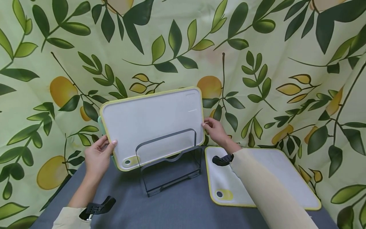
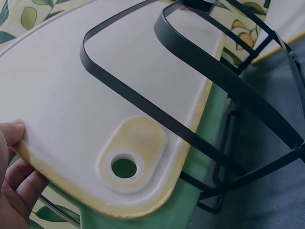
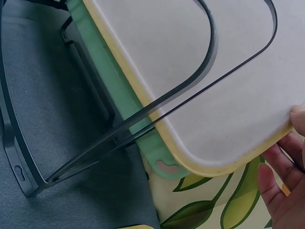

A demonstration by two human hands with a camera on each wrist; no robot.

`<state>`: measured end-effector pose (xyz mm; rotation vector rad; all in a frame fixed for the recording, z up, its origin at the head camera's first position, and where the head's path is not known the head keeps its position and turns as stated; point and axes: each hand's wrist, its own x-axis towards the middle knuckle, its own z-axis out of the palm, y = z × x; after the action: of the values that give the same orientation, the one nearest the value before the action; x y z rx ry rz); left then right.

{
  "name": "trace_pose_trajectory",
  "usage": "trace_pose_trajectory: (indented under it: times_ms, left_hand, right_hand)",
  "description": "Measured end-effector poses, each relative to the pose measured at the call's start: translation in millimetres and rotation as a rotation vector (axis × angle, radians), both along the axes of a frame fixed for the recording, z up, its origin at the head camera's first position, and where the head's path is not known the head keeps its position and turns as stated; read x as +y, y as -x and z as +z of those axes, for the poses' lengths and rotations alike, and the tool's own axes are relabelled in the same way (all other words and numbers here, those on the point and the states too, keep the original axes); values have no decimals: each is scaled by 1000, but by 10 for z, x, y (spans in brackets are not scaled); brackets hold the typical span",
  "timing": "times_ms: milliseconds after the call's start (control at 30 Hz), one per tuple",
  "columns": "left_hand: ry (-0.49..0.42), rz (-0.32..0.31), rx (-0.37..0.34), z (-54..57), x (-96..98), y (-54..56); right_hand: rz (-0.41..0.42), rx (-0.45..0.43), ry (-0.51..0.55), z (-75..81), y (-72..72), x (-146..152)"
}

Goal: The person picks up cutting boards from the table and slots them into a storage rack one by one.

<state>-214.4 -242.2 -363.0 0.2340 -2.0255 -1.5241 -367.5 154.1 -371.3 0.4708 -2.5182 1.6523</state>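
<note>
A white cutting board (image 1: 154, 117) with a yellow rim stands tilted in a dark metal rack (image 2: 205, 62), behind its front loops. My left hand (image 1: 98, 156) pinches the board's left edge, thumb on the white face and fingers behind. At the opposite edge, my right hand (image 1: 217, 130) grips the rim between thumb and fingers. A yellow patch with a round hole (image 2: 124, 167) marks the board's lower left corner. Right behind this board is a green board (image 3: 107, 71), mostly hidden by it.
Another white board (image 1: 266, 178) with a yellow rim lies flat on the blue-grey tablecloth (image 1: 177, 210), partly under my right forearm. A leaf-and-fruit patterned curtain (image 1: 183, 73) hangs close behind the rack.
</note>
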Motion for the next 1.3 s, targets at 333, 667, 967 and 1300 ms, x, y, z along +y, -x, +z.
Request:
trace_pose_trajectory:
  times_ms: [333,667,967,1300]
  left_hand:
    - [10,3,-11,-100,-3,6]
    - [27,0,-56,-180,3,-23]
    - [101,31,-125,-294,24,-56]
    - [97,37,-133,-416,13,-99]
  right_hand:
    - [-6,-64,4,-111,-16,10]
    - [31,-74,35,-242,-47,36]
    - [19,-80,18,-389,-27,50]
    - [17,-80,5,-464,-40,33]
